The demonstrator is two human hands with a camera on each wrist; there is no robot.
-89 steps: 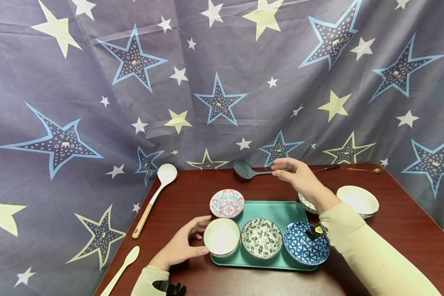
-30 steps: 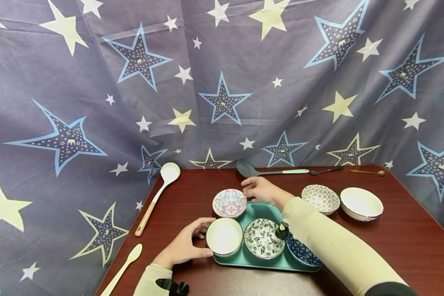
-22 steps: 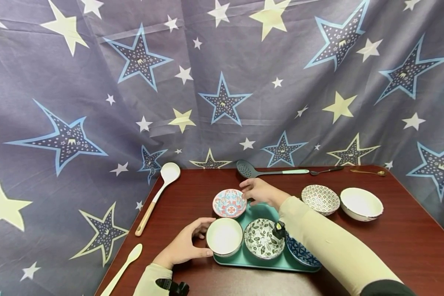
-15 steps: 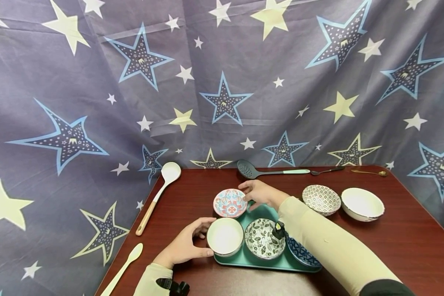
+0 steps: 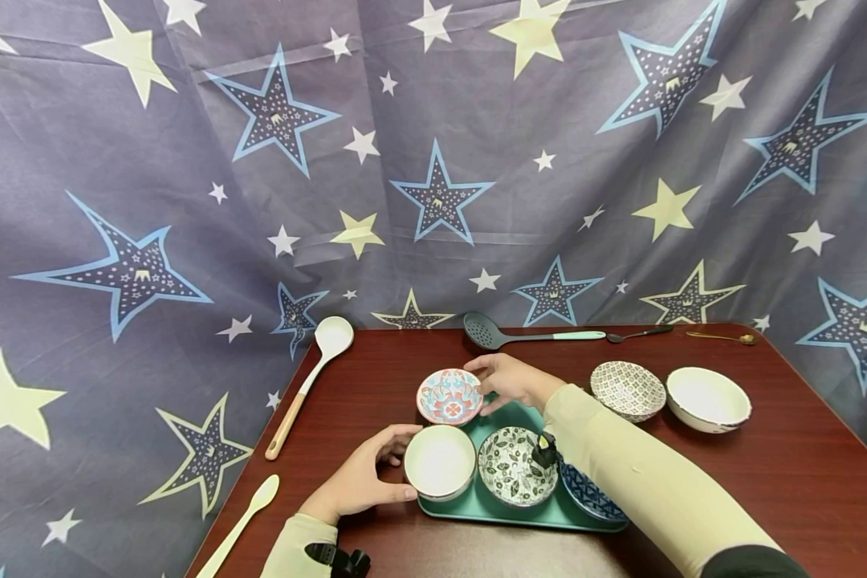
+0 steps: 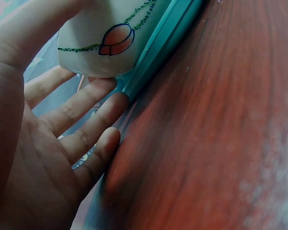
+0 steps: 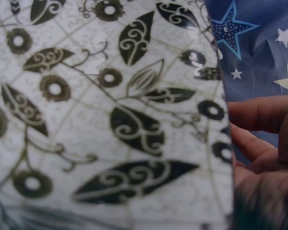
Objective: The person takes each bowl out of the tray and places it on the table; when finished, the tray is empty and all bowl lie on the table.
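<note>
My left hand (image 5: 361,474) is at the left side of a white bowl (image 5: 439,462) on the green tray (image 5: 520,520), its thumb and fingers spread around the side. In the left wrist view the bowl's outside shows a painted orange bud (image 6: 117,39), and the fingers lie loosely extended beside its base. At the right edge of a small red, blue and white patterned bowl (image 5: 448,396), my right hand (image 5: 509,379) has its fingers and thumb spread at the rim. A leaf-patterned bowl (image 5: 516,466) stands nearer; my right sleeve partly covers a blue bowl (image 5: 588,494).
Two more bowls, one checkered (image 5: 627,389) and one white (image 5: 708,399), stand at the right. A slotted spoon (image 5: 482,331) and small spoons lie along the back. A ladle (image 5: 318,361) and a cream spoon (image 5: 249,514) lie at the left.
Over the earlier frames my right hand has come left from near the slotted spoon to the patterned bowl's rim, then edged slightly lower. My left hand stays beside the white bowl.
</note>
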